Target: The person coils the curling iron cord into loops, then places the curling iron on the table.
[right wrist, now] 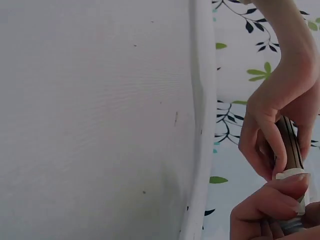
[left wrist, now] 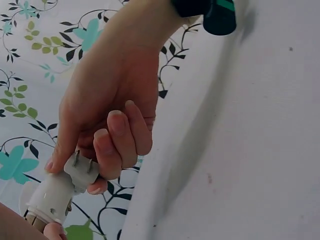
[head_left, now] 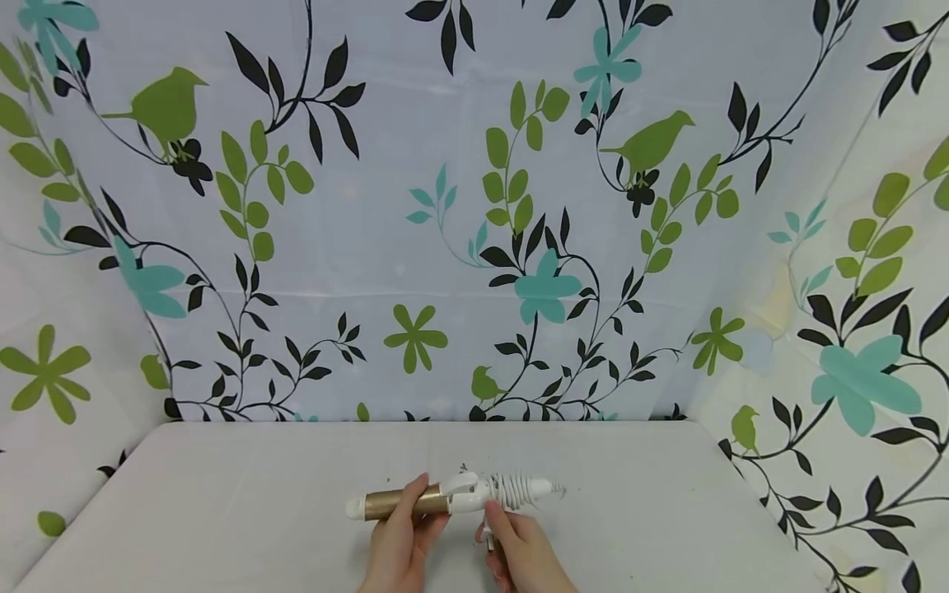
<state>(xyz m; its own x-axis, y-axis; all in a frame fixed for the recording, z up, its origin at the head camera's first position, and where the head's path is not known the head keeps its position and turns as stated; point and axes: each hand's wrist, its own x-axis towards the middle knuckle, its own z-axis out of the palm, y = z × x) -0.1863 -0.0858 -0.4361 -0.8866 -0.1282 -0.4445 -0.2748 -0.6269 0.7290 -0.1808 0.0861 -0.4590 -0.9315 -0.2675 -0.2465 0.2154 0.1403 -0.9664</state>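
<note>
A white curling iron (head_left: pixel 469 500) with a gold barrel (head_left: pixel 381 506) lies across both hands, just above the white table. Its white cord (head_left: pixel 513 492) is coiled round the handle at the right end. My left hand (head_left: pixel 400 535) grips the gold barrel, thumb on the near side of view. With curled fingers, my right hand (head_left: pixel 525 550) holds the handle side; in the left wrist view its thumb presses the white body. Beside those fingers sticks out a two-pin plug (left wrist: pixel 82 171). The right wrist view shows the barrel (right wrist: pixel 290 142) in the left hand's fingers.
The white tabletop (head_left: pixel 252 502) carries a few small dark specks. Behind and on both sides hangs a fabric (head_left: pixel 356 231) printed with leaves, birds and flowers. A dark band (left wrist: pixel 192 6) is on the right wrist.
</note>
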